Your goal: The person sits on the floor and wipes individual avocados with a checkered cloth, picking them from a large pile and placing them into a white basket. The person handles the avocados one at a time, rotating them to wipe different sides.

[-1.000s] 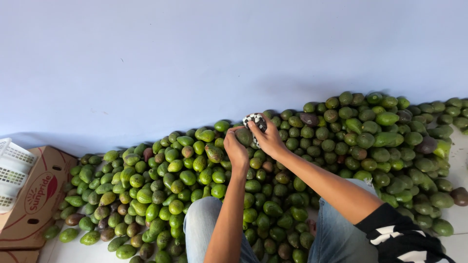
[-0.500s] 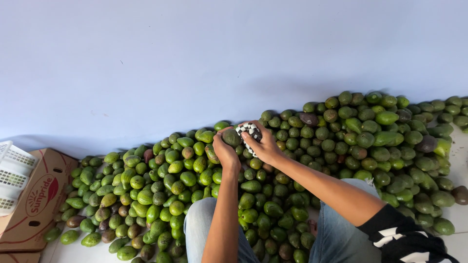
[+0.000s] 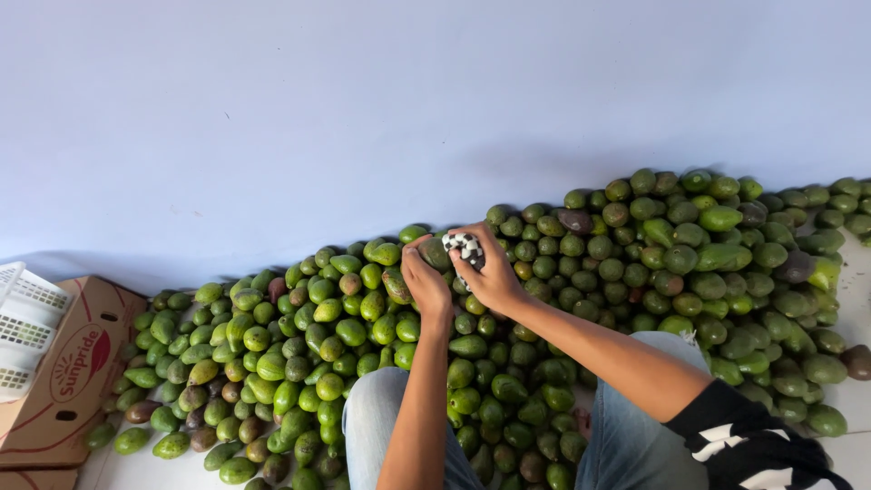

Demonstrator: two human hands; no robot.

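Observation:
My left hand (image 3: 423, 283) grips a green avocado (image 3: 435, 253) held up over the pile. My right hand (image 3: 490, 272) presses a black-and-white patterned cloth (image 3: 463, 247) against that avocado. Both hands meet above a big heap of green avocados (image 3: 581, 299) spread over the floor along a pale blue wall. My knees in blue jeans (image 3: 372, 422) show at the bottom, among the fruit.
A brown cardboard box (image 3: 63, 381) lies at the left edge with a white plastic crate (image 3: 23, 331) on it. A few dark, riper avocados (image 3: 576, 220) sit in the heap. The pale blue wall (image 3: 363, 109) rises right behind the pile.
Both hands, with the avocado and cloth, have shifted slightly left and lower. The cloth has moved over the fruit.

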